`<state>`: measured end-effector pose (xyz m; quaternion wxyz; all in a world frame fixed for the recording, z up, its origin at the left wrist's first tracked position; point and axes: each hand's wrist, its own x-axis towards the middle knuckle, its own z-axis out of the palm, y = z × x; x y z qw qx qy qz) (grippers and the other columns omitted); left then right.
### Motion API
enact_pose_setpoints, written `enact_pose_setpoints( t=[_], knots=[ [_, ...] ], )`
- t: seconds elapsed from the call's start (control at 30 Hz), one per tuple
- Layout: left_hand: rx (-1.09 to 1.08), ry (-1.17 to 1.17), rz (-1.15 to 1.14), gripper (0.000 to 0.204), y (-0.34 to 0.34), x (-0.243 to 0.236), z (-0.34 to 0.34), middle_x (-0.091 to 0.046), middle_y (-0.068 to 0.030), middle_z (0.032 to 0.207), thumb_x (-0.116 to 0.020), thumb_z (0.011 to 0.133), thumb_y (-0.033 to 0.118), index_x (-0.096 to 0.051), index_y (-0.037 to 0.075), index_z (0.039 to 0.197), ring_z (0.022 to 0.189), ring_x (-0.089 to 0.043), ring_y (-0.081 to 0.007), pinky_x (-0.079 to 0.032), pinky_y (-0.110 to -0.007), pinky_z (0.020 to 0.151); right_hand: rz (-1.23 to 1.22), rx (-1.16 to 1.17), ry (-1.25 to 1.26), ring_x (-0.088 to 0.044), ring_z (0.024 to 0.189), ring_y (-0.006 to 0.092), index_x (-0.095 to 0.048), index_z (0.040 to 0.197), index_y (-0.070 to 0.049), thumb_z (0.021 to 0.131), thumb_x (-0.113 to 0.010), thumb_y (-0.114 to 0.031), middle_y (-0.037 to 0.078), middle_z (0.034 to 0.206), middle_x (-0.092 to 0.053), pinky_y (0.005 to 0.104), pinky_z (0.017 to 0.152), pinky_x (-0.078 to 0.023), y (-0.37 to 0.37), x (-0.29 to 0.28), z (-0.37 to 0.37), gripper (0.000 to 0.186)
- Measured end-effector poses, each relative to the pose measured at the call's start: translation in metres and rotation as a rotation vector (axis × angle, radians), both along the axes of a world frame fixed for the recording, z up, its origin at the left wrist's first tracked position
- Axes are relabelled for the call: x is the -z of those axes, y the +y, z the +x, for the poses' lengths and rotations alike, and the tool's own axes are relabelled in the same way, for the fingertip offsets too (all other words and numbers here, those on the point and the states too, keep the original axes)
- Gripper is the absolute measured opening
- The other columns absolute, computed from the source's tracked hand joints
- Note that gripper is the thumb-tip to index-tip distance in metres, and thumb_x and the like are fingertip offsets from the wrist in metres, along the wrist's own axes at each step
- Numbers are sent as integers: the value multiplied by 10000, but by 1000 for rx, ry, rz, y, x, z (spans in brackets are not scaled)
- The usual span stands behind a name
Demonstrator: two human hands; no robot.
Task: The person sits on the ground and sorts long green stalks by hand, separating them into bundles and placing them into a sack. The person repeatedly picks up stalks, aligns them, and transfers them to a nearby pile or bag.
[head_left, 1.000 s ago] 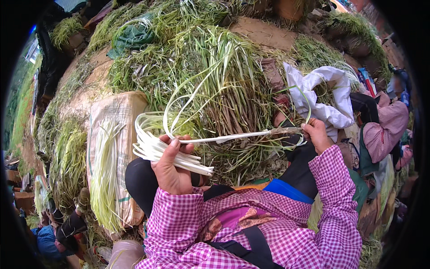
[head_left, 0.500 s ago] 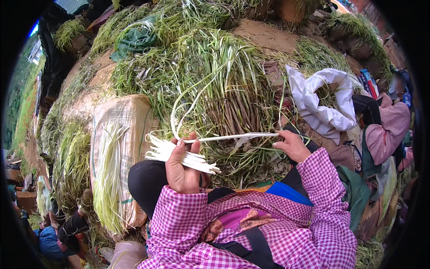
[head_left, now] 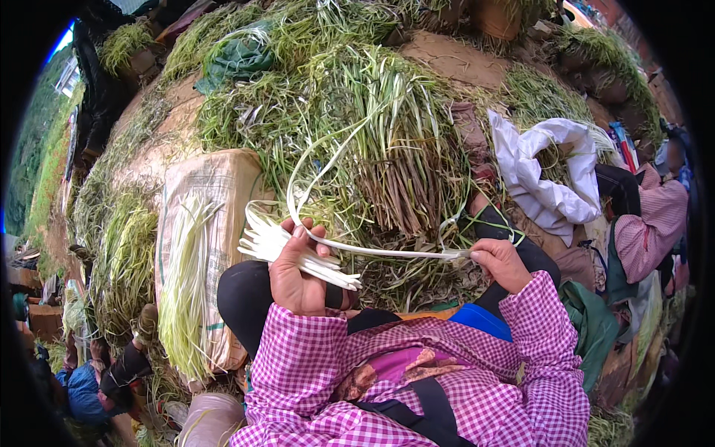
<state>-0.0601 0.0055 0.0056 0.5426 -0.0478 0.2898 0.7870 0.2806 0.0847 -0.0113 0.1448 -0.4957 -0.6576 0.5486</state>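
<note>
In my left hand point(head_left: 299, 279) lies a bunch of white stalks point(head_left: 269, 241), cut ends pointing right. One long stalk point(head_left: 387, 251) also passes between its thumb and fingers. That stalk's pale leaves point(head_left: 295, 182) loop up and away from me. My right hand point(head_left: 504, 264) is closed in a pinch on the stalk's right end, where a thin, filmy skin shows. Beyond both hands lies a heap of unpeeled stalks point(head_left: 398, 179), their brown-skinned ends towards me. To the left, a row of pale peeled stalks point(head_left: 186, 279) rests on a woven sack point(head_left: 237, 173).
A white sack point(head_left: 547, 167), its mouth open, stands to the right near another person in a checked sleeve point(head_left: 646, 235). Green leaf litter point(head_left: 253, 123) covers much of the ground ahead. More people point(head_left: 86, 391) sit at the lower left. A dark green cloth point(head_left: 588, 324) lies beside my right arm.
My right hand has moved slightly down and right, from open-fingered contact to a tighter pinch. The stalk now sags a little, and a loose filmy skin shows at its right end.
</note>
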Motion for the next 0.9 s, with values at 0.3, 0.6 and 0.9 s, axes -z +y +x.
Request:
enact_pose_setpoints(
  t=[0.3,0.6,0.9],
  knots=[
    [-56,29,141,275,0,-11,-28,-610,-131,1021,-552,870,-13,-498,39,1134,840,-614,-210,-468,-274,536,680,-236,-1082,-623,711,353,-569,839,-52,797,-566,-158,149,893,-611,455,636,-503,29,7,28,114],
    [-33,98,-74,273,8,0,5,-609,-134,975,-581,853,-21,-498,31,1109,826,-617,-242,-463,-299,540,-618,-185,424,-606,713,104,-475,1292,-2,907,-562,-222,95,1034,-607,203,621,-487,-68,-14,-52,452],
    [283,230,-200,266,-9,-2,41,-568,-206,1104,-536,872,-4,-448,-4,1123,983,-610,-312,-587,-347,664,-543,-13,435,-563,571,70,-610,979,24,915,-517,-143,39,674,-595,181,497,-464,-104,-15,-75,201]
  ],
)
